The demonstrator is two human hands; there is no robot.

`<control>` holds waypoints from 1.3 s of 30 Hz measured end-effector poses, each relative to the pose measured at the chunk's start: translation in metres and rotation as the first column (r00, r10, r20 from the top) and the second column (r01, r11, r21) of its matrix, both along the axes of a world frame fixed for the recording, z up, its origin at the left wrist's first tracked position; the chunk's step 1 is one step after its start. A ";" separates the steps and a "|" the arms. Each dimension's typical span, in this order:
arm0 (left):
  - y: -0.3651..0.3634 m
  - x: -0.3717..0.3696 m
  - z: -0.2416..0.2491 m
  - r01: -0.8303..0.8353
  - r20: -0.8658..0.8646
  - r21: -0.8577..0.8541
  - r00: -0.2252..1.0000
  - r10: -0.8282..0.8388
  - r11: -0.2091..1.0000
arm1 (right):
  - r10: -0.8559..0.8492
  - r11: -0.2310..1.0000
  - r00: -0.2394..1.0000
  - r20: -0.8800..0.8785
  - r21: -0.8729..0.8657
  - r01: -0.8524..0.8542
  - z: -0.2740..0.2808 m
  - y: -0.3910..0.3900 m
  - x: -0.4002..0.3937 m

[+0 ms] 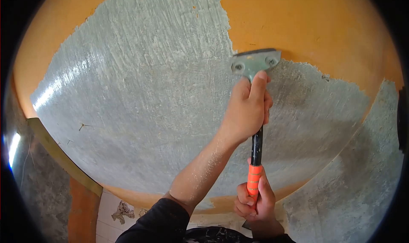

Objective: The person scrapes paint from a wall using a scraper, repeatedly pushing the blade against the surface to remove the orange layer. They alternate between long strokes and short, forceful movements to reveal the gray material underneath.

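A long-handled scraper (257, 147) stands upright against the wall, held in both hands. Its wide green head (255, 63) presses its blade to the lower edge of the orange paint (298, 21). High on the black shaft, just under the head, my left hand (249, 104) is closed with the thumb laid along the tool. Pale flakes dot my left forearm. Lower down, the fingers of my right hand (257, 200) wrap the orange grip. Bare grey wall (170, 102) with streaky scrape marks spreads left of and below the blade.
Orange paint also borders the grey patch at upper left. A wooden trim strip (64, 157) runs down the left side. Below are pale floor tiles (106, 213) with a crumpled patterned thing (122, 212) on them. More grey wall (349, 179) stands at right.
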State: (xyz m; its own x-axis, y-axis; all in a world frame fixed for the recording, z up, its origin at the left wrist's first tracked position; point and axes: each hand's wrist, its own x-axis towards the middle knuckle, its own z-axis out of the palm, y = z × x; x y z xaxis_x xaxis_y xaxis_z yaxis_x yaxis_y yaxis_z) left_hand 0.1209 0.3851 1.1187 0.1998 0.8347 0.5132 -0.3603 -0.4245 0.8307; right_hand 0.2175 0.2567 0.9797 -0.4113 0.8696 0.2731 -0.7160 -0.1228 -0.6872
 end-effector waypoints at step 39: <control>0.002 0.003 0.031 0.073 0.133 0.049 0.988 -0.079 0.996 | -0.215 0.973 0.947 0.239 -0.029 0.228 0.067 -0.020 0.006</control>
State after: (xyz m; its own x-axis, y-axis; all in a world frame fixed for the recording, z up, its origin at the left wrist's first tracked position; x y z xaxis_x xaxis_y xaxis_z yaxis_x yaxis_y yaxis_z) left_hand 0.1243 0.3874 1.1496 0.1887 0.7960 0.5751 -0.5003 -0.4261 0.7538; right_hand 0.2234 0.2365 1.0470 -0.2531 0.9570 0.1418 -0.5504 -0.0219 -0.8346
